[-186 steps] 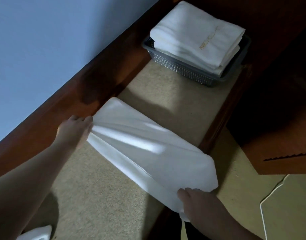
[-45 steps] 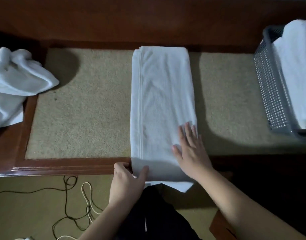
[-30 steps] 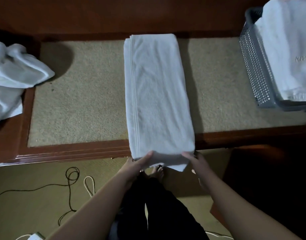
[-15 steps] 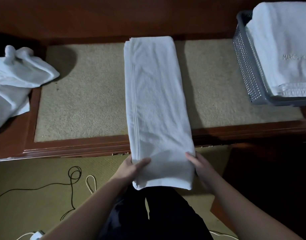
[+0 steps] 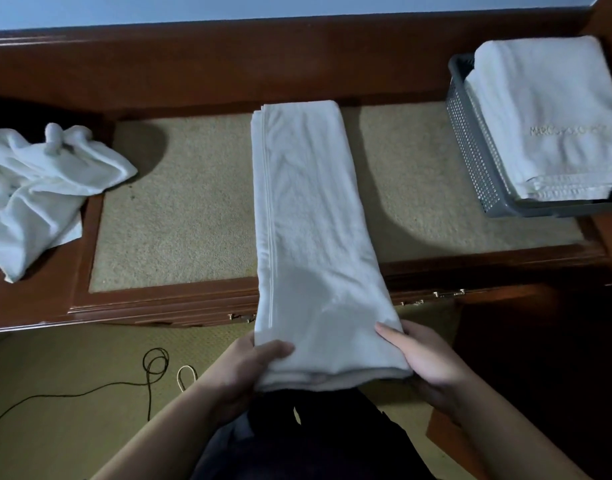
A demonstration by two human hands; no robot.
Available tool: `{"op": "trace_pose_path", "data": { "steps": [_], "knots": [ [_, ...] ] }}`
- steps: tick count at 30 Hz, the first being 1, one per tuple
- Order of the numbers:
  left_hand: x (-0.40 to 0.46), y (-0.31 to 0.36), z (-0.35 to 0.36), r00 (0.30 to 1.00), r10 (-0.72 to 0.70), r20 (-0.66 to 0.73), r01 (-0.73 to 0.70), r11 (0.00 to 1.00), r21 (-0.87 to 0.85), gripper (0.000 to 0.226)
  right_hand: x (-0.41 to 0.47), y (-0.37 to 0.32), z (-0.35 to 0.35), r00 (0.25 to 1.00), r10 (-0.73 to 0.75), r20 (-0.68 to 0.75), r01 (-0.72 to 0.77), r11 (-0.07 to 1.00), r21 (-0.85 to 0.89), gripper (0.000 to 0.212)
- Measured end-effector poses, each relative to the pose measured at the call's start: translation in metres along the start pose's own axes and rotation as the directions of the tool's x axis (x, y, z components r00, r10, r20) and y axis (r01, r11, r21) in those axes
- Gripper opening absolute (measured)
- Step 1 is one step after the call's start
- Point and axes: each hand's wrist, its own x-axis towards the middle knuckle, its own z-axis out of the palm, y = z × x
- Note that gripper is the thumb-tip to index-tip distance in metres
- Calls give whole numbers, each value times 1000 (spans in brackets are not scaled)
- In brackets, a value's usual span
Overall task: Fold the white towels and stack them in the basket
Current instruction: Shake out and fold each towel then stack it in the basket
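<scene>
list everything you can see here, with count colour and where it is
long folded towel: 1, white, lengthwise across the middle of the table, near end lifted off the front edge
crumpled towels: a heap, count unclear, white, far left of the table
folded towels: a stack, count unclear, white, in the basket
basket: 1, grey, perforated, right end of the table
table: 1, reddish-brown wood frame with a beige inset top
cords: 1 dark, 1 pale, on the floor at lower left
wall: pale blue, behind the table
left hand: grips the towel's near left corner
right hand: grips the towel's near right corner
</scene>
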Motion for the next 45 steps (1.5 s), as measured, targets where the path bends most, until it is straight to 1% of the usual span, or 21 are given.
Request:
{"op": "trace_pose_path", "data": {
  "steps": [3,6,7,9,10,12,14,16,18,20,22,24,26,28,31,34,35,37,39,42,45],
  "knots": [
    [-14,11,-1,996,67,-51,-62,993,101,38,-11,-15,0,998,-50,-32,49,999,-13,32],
    [-26,25,-3,977,167,-136,-129,960,250,46,-23,-33,1,978,-178,-104,172,983,-67,53],
    [-30,33,-2,963,201,-180,-153,956,249,52,-27,-41,2,970,-223,-97,212,971,-105,48],
    [-38,47,-1,933,264,-243,-202,947,251,73,-35,-57,4,958,-280,-58,268,950,-159,27],
    [-43,56,1,922,317,-222,-252,927,277,70,-38,-66,6,955,-291,-52,280,948,-153,18],
    [-51,76,5,887,424,-183,-343,870,353,41,-42,-86,10,959,-282,-26,281,959,-50,14],
    [-56,100,7,878,460,-136,-380,840,388,16,-45,-108,15,961,-275,20,273,960,64,19],
    [-57,122,3,897,440,-30,-395,831,392,9,-42,-128,14,953,-291,85,283,955,94,31],
    [-57,144,-5,917,385,105,-390,810,438,18,-34,-144,9,931,-317,181,312,949,56,40],
    [-49,163,-14,921,340,189,-378,665,644,43,-24,-159,1,900,-332,283,355,934,-33,53],
    [-36,177,-21,911,349,219,-385,530,755,54,-11,-172,-2,876,-317,362,408,889,-207,67],
    [-15,183,-28,896,384,222,-414,544,730,46,6,-183,3,887,-352,300,458,758,-464,62],
    [7,185,-37,887,431,165,-422,613,669,33,27,-191,10,880,-432,196,454,646,-614,43],
    [27,185,-46,882,460,97,-399,624,672,17,45,-194,15,882,-453,134,433,662,-611,28],
    [54,180,-56,868,496,-9,-336,601,725,3,73,-192,19,907,-409,95,386,723,-573,23],
    [80,179,-61,861,504,-67,-315,633,707,6,97,-190,25,922,-382,61,358,783,-508,44],
    [88,181,-62,855,512,-82,-305,626,718,8,107,-190,26,923,-383,42,354,800,-484,43],
    [104,190,-61,837,536,-108,-299,614,730,10,122,-197,30,929,-369,9,336,834,-438,27],
    [116,207,-55,837,533,-123,-309,647,697,11,134,-212,34,931,-364,-8,326,843,-427,21],
    [133,243,-46,827,540,-155,-321,680,659,17,155,-246,36,922,-387,-9,349,840,-415,19],
    [154,288,-40,766,602,-227,-369,700,611,20,185,-291,41,908,-419,-9,376,825,-421,27]
  ]
}}
